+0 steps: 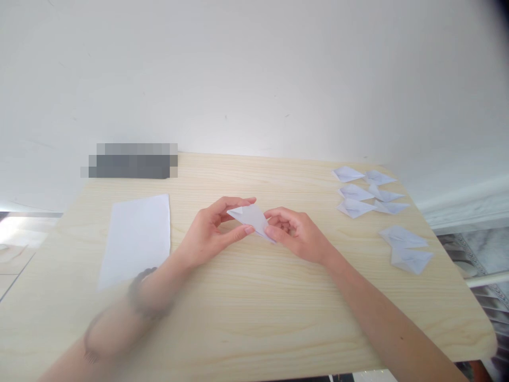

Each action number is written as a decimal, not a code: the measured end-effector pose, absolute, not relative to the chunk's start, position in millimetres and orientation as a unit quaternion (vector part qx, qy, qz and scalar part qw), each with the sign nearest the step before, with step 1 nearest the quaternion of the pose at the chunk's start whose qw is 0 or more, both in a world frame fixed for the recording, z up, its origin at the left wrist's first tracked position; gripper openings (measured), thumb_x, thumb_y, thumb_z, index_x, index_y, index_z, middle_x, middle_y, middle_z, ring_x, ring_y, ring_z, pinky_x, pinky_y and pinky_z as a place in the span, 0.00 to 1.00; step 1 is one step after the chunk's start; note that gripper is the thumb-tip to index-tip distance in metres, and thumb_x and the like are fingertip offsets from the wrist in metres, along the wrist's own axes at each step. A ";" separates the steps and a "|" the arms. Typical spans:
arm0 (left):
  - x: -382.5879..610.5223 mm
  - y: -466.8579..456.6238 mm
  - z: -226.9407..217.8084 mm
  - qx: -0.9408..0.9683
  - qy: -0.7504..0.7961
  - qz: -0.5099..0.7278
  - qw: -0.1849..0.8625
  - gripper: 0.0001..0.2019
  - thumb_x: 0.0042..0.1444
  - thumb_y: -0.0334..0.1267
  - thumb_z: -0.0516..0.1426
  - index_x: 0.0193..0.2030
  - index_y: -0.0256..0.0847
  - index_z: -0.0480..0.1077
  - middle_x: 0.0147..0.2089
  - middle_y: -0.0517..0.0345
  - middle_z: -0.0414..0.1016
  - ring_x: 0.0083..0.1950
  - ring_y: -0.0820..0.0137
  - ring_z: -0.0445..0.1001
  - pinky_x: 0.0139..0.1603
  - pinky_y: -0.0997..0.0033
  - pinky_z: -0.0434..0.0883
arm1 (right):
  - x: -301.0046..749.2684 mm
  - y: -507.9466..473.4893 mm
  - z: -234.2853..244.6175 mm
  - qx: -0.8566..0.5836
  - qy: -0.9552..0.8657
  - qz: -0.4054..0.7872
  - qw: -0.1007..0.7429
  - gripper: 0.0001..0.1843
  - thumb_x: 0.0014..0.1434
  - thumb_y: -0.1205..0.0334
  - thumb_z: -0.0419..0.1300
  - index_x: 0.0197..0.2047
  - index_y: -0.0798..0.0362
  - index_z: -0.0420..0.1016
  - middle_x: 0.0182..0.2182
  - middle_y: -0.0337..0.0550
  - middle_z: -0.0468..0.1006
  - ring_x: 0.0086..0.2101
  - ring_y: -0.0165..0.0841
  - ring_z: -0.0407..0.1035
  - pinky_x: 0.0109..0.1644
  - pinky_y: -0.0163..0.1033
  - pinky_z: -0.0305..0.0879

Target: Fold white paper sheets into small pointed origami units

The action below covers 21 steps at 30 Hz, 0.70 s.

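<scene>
A small piece of folded white paper [251, 216] is held between my two hands over the middle of the table. It has a pointed corner at its left and a crease across it. My left hand [217, 228] grips it from the left, fingers along the far edge and thumb on the near edge. From the right, my right hand [292, 231] pinches its right end between thumb and bent fingers. The paper's underside is hidden from me.
Several folded white paper pieces [355, 207] lie in rows at the right side of the wooden table [254, 318]. White paper sheets [137, 233] lie at the left. A blurred dark object [131, 163] stands at the back left, near the white wall [254, 69].
</scene>
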<state>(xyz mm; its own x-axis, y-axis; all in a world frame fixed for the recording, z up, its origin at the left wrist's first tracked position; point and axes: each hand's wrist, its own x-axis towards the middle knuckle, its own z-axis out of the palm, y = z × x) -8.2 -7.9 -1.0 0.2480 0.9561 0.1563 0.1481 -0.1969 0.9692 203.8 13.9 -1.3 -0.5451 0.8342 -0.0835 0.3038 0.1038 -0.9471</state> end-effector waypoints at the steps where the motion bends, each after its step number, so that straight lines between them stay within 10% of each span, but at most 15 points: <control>1: -7.9 -7.8 -1.6 0.639 0.434 0.436 0.462 0.18 0.52 0.36 0.61 0.51 0.40 0.67 0.55 0.49 0.70 0.53 0.65 0.70 0.52 0.66 0.69 | 202.8 13.3 -0.9 -0.411 -0.710 0.514 0.252 0.16 0.55 0.54 0.58 0.44 0.53 0.69 0.31 0.42 0.76 0.28 0.27 0.68 0.28 0.32 0.64; 7: -7.2 -6.9 -4.4 0.612 0.460 0.438 0.471 0.18 0.50 0.37 0.62 0.48 0.38 0.68 0.50 0.50 0.74 0.49 0.64 0.73 0.53 0.63 0.70 | 199.1 12.7 -1.0 -0.431 -0.715 0.480 0.270 0.25 0.48 0.52 0.64 0.47 0.53 0.65 0.28 0.38 0.73 0.24 0.26 0.67 0.25 0.30 0.62; 21: -2.5 -8.5 -2.6 0.663 0.424 0.422 0.451 0.15 0.51 0.35 0.60 0.46 0.39 0.71 0.48 0.51 0.72 0.47 0.65 0.73 0.49 0.64 0.74 | 186.6 3.9 -15.5 -0.457 -0.777 0.251 0.352 0.09 0.55 0.65 0.54 0.41 0.50 0.68 0.22 0.34 0.71 0.21 0.24 0.63 0.26 0.30 0.61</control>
